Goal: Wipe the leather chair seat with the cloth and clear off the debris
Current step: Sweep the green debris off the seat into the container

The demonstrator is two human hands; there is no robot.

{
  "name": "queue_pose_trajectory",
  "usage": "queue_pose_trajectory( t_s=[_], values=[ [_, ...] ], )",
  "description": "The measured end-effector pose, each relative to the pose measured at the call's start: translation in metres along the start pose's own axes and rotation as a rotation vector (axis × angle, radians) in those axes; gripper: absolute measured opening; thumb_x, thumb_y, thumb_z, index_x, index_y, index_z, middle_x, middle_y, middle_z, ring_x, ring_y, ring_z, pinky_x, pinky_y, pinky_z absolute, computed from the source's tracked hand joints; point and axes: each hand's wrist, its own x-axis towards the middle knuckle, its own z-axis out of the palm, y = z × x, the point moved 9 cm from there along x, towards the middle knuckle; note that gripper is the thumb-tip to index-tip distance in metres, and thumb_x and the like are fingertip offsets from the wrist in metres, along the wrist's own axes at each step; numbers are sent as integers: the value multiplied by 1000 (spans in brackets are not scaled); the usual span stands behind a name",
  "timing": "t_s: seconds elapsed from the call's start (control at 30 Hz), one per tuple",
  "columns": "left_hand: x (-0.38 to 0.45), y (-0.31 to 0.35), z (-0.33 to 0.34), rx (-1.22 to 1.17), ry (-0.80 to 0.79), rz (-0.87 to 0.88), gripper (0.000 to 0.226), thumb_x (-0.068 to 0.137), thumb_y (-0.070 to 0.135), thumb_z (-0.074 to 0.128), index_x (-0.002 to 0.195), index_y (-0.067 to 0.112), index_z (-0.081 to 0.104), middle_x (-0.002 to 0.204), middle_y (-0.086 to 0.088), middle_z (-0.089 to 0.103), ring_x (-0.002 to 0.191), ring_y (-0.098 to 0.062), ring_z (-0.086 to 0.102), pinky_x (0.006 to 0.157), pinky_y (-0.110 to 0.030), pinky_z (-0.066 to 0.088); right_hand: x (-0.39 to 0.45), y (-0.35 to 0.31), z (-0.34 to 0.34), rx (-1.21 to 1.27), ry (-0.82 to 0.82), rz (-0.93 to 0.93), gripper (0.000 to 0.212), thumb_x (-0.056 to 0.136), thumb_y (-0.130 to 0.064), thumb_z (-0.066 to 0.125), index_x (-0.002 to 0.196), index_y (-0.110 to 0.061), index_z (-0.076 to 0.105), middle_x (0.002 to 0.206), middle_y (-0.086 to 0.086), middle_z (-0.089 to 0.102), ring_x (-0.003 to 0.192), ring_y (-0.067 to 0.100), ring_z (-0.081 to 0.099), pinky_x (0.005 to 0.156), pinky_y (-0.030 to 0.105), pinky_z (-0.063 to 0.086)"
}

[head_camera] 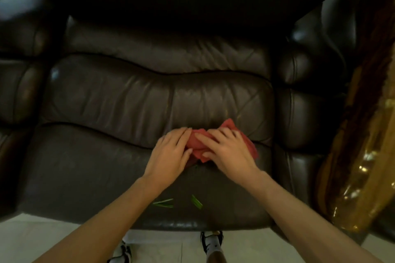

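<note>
A dark brown leather chair seat (96, 166) fills the middle of the head view. A bunched red cloth (197, 143) lies right of the seat's centre. My left hand (171, 153) presses on the cloth's left side with fingers flat. My right hand (226, 149) lies over its right side, fingers curled into the folds. Much of the cloth is hidden under both hands. Thin green leaf scraps (163, 203) and a short green piece (196, 201) lie on the seat's front part, between my forearms.
Padded armrests flank the seat on the left (19, 92) and right (299, 113). A gold and brown fabric (363, 166) hangs at the far right. Pale tiled floor (42, 239) and my shoes (211, 241) show below the seat's front edge.
</note>
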Motion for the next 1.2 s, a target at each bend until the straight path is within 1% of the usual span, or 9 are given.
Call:
queue_pose_trajectory(
  t_s=[0.13,0.3,0.37,0.47,0.63,0.8,0.9,1.1,1.2],
  values=[
    [14,11,41,138,-189,19,66,96,40,35,147,24,-4,158,-5,-7,144,-23,-8,116,-44,11,-15,49,28,42,-113,243,59,92,-47,46,145,-34,22,157,7,14,143,32,8,113,53,16],
    [-6,7,64,195,-238,12,68,96,43,28,139,27,-23,156,-4,-17,142,-22,-16,117,-44,10,-37,28,65,164,-92,451,64,90,-59,33,146,-37,11,158,13,0,142,40,-6,112,59,2],
    [-13,2,64,191,-226,17,69,96,41,30,142,26,-19,157,-3,-13,143,-22,-12,116,-43,15,-36,16,68,194,-56,476,64,88,-63,32,145,-36,21,157,15,11,142,40,2,112,59,1],
    [-25,-5,51,133,-202,26,67,91,36,49,147,19,15,155,-9,19,142,-27,18,106,-43,36,-33,0,69,202,-41,445,64,84,-65,36,140,-33,35,152,15,28,140,39,17,112,58,4],
    [-62,-30,40,112,-214,1,65,77,42,66,131,9,47,126,-14,57,111,-31,56,84,-41,52,-25,-41,71,213,-53,313,49,80,-50,52,125,-30,50,132,10,53,127,37,41,109,56,19],
    [-95,-56,22,104,-150,-48,44,76,37,55,111,11,56,101,-8,63,91,-21,55,72,-32,55,-12,-93,66,226,-40,145,29,77,-24,55,104,-23,63,104,4,64,98,29,58,92,42,45],
    [-109,-63,15,30,-146,-81,44,63,22,80,101,13,59,92,-3,63,87,-11,43,67,-25,53,-10,-108,62,232,-35,84,24,74,-16,55,95,-21,67,94,3,66,86,27,60,80,36,51],
    [-91,-63,10,-144,-127,-179,25,76,0,64,99,7,58,98,-9,60,94,-23,53,80,-27,38,-15,-85,47,279,19,151,27,81,-16,57,108,-18,61,105,5,64,98,28,57,90,40,43],
    [-70,-54,13,-222,-110,-196,27,77,-4,56,103,5,55,104,-11,57,100,-26,50,86,-32,41,-29,-79,53,222,-16,68,57,79,-37,62,131,-22,42,130,6,52,120,29,46,104,46,34]
  ],
)
